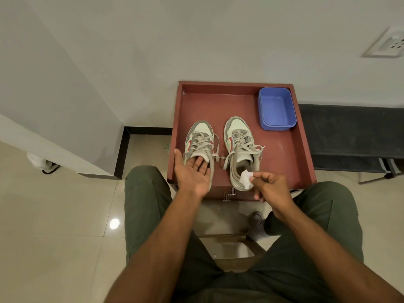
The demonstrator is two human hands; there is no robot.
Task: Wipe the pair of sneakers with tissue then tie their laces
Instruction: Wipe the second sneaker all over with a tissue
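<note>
Pinching a crumpled white tissue [246, 179] between the thumb and fingertips of my right hand [270, 186], I have it at the heel collar of the right sneaker [240, 147]. My left hand [193, 171] is open, palm up, fingers straight and lying over the heel opening of the left sneaker [200, 142]; it holds nothing. Both sneakers stand side by side, toes away from me, near the front edge of the red-brown tray-like tabletop [282, 154], with a blue plastic tub [276, 108] well apart at the far right corner.

The tissue is soft and will likely tear or ball up if I scrub hard, so I judge short light strokes with a fresh fold are best. The sneakers look light, with a padded, yielding upper and a firmer sole rim; each would slide on the smooth surface unless steadied. The best hold seems to be the heel counter or a hand slipped into the opening. The flat laces [251, 147] lie loose and untied, limp, trailing over the sides, so I would take them near their ends later.
</note>
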